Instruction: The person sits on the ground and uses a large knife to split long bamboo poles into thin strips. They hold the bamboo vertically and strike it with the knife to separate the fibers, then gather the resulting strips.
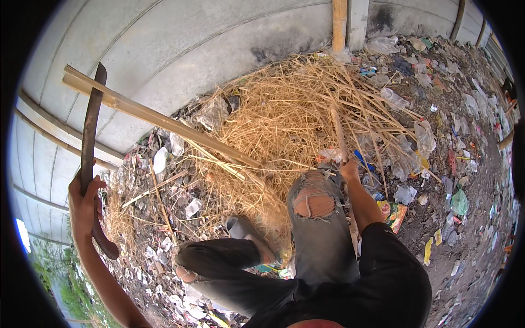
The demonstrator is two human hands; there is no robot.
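Note:
My left hand [83,205], raised at the left, is closed round a long, dark, curved machete [89,139]. Its pointed end is up and its rounded end hangs below my fist. The upper part crosses in front of a split bamboo length [169,124]; whether they touch I cannot tell. That bamboo slants down to a heap of pale shavings [279,117]. Beside my right knee, my right hand [348,169] grips a thin bamboo stick [337,128], which runs up over the heap and down along my thigh.
A grey panel wall [208,44] with a bamboo post [339,24] stands behind the heap. Thin bamboo strips [377,117] lie across the heap's right side. Plastic litter [459,202] covers the ground around. My bent legs [322,235] occupy the near middle.

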